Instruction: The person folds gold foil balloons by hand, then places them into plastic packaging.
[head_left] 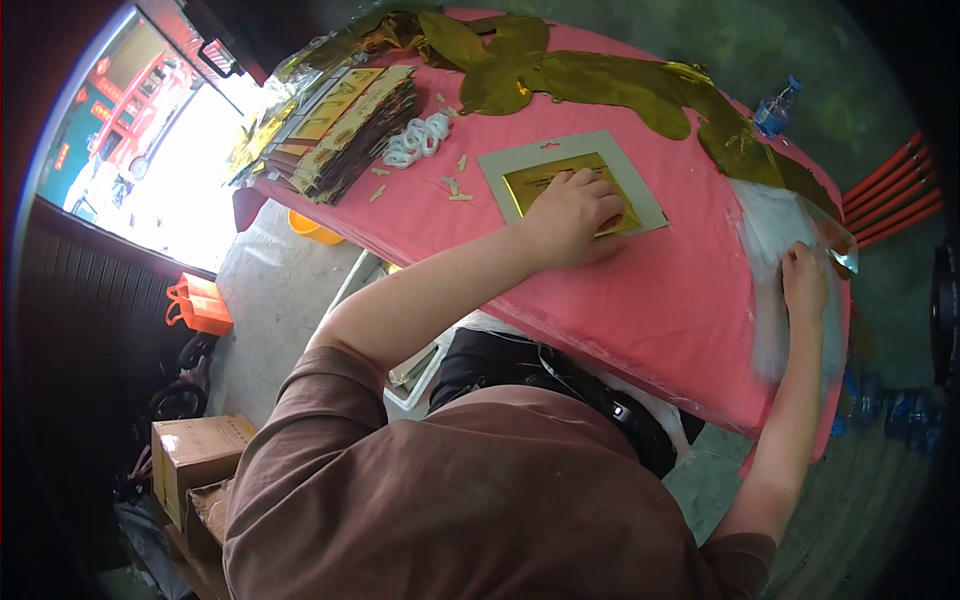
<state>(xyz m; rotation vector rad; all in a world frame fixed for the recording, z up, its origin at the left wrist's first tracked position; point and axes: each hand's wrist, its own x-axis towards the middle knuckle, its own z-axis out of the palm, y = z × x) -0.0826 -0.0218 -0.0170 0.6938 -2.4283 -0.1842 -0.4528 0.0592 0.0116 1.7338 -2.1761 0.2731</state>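
My left hand point(572, 220) rests on a folded gold foil piece point(543, 178) lying on a pale card point(640, 192) with a hanging slot. Its fingers are curled, and what sits under them is hidden. At the right, my right hand point(804, 285) is over a pile of clear plastic bags point(768, 225), fingertips pinched together at the bags' surface. Left of the card lie several white coils point(417, 140), and small pale slips point(454, 186) are scattered near them.
A stack of cards point(345, 120) stands at the table's left. Flat gold foil sheets point(600, 85) run along the far edge of the pink-covered table point(690, 290). A plastic bottle point(778, 108) stands at the back right; orange poles point(890, 190) are beyond. Cardboard boxes point(200, 450) sit lower left.
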